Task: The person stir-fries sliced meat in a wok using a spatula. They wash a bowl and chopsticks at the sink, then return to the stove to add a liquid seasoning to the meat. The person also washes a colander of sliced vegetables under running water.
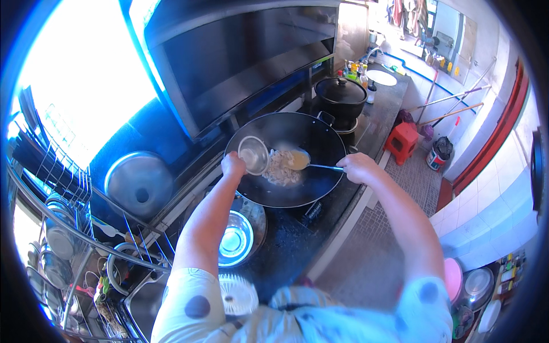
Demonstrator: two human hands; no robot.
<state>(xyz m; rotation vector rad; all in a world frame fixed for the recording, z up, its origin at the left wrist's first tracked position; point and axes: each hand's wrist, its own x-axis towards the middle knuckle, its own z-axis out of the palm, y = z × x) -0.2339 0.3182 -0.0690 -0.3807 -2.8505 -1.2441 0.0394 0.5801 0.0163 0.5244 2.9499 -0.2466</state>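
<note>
My left hand [234, 165] grips the rim of a small metal bowl [254, 155], tilted over the left part of a large black wok [319, 139]. My right hand [356, 168] holds the handle of a ladle [326, 166] at the wok's right rim. The ladle's head rests among pale, chopped food [281, 169] in the wok and has yellowish liquid in or around it. What the small bowl holds is hard to tell. A shiny metal basin [235, 241] stands on a round board near my left forearm.
Beyond the wok, a lidded black pot [341, 95] stands on a burner, with bottles [363, 78] behind it. A wire dish rack [77, 214] curves along the left. On the floor at right are a red stool [402, 141] and a bin [439, 155].
</note>
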